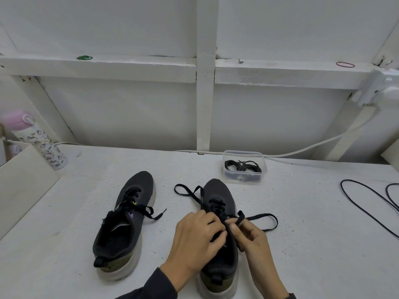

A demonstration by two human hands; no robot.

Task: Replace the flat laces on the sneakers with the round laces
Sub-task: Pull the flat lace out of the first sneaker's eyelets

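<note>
Pinching the flat black lace (260,216) just right of the eyelets, my right hand (251,238) should pull rightward, across the dark knit sneaker (218,190) pointing away from me; the left hand (194,238) curls there, its grip unclear.

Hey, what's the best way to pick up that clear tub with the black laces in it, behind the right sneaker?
Probably pinch the near long wall of the clear tub just under its rim, coming from above: it stands upright and looks lidless, so fingers fit inside, thumb outside. The round laces lie low inside; reach over the right sneaker in front.
</note>
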